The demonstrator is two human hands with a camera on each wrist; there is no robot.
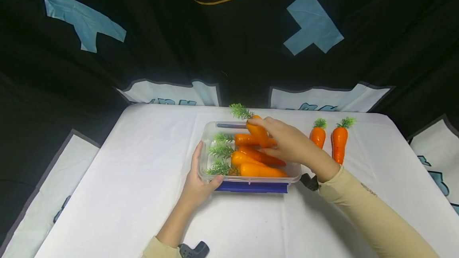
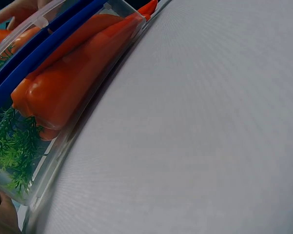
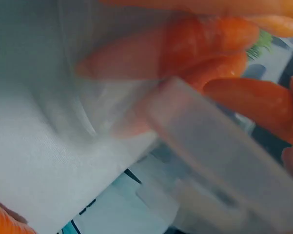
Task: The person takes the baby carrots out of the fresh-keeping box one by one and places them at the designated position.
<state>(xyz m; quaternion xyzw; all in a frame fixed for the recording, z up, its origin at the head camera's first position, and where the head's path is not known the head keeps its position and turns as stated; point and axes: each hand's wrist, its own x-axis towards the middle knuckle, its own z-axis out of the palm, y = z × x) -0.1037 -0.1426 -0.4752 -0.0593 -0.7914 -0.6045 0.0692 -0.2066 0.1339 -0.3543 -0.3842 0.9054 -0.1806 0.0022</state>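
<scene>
A clear plastic food container point(image 1: 295, 172) with a blue latch flap point(image 1: 251, 187) stands on the white table. Several toy carrots point(image 1: 263, 170) lie inside it side by side, green tops to the left. My left hand point(image 1: 199, 186) holds its front left corner, thumb on the front rim and fingers along the left wall. Above the far part of the container, my right hand point(image 1: 287, 140) grips another carrot point(image 1: 256, 129), tilted with its leafy top pointing back left. The right wrist view shows this carrot point(image 3: 253, 100) beside my fingertips, past the blurred container wall.
Two more carrots, one point(image 1: 317, 136) nearer the container and one point(image 1: 339, 142) farther right, lie on the table point(image 1: 136, 162) beyond my right forearm. Behind the table hangs a black cloth point(image 1: 215, 51) with pale blue and white patches.
</scene>
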